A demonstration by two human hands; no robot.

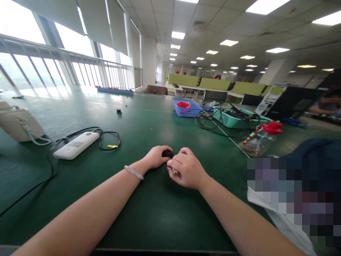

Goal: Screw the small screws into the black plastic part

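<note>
My left hand and my right hand meet in the middle of the green table. Between them they grip a small black object, mostly hidden by the fingers. A small brass-coloured tip pokes out under my right hand's fingers. A pale bracelet sits on my left wrist.
A white power strip with a black cable lies to the left, a beige device beyond it. Farther back are a blue basket, a green basket with cables, and a clear bottle with a red lid. A person sits at far right.
</note>
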